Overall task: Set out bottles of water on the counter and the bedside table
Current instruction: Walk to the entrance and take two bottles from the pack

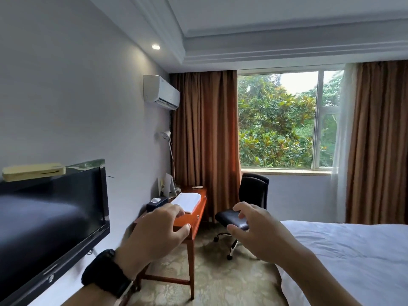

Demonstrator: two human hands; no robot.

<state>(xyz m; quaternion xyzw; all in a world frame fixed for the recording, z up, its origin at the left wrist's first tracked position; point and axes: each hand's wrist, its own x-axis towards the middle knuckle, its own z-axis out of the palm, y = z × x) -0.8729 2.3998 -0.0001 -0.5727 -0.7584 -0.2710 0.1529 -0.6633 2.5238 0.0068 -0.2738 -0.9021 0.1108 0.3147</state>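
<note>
With both arms raised in front of the camera, neither hand holds anything — left hand (157, 234) and right hand (257, 234) are loose, fingers curled and spread, thumbs apart from the fingers. Black wristband (106, 272) on the left wrist. No water bottle visible anywhere in view, so its location can't be told. Wall-mounted TV (50, 219) at near left, a pale flat box (33, 171) sitting on its top edge. Wooden desk (192, 217) further along the left wall carries a folded white towel (186, 200) and a dark tissue box (156, 203). Black office chair (245, 208) stands just right of the desk, below the window (284, 122). Bed (353, 257) with white sheets at near right. Brown curtains (205, 133) on both sides of the window — air conditioner (161, 91) high on the left wall.
</note>
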